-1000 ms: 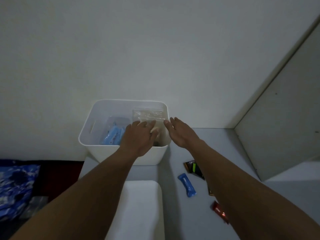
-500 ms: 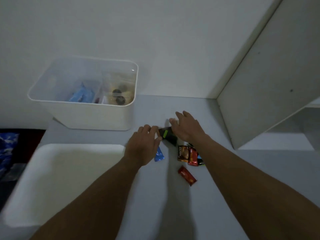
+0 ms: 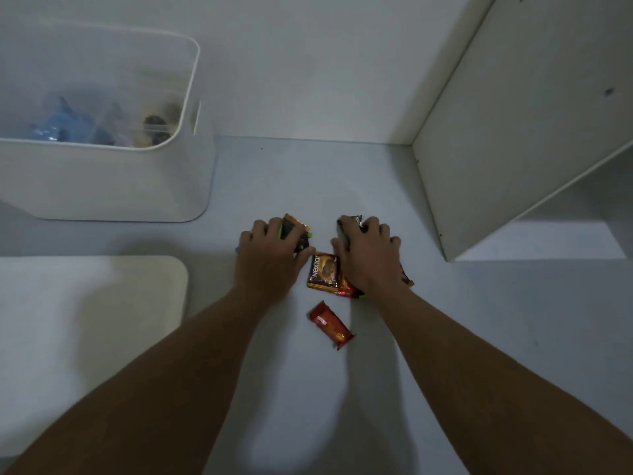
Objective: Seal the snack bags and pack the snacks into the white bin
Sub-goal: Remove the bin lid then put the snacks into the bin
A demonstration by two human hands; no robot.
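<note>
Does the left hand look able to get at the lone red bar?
Probably yes: the red bar lies alone and uncovered, close to the left hand, with nothing between them. That hand grips a dark packet, though, so it has few fingers to spare.

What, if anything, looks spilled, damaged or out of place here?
Nothing looks spilled or damaged. The white bin stands upright with bags inside. Only the red bar lies alone on the table, apart from the packs that the left hand and right hand grip.
</note>
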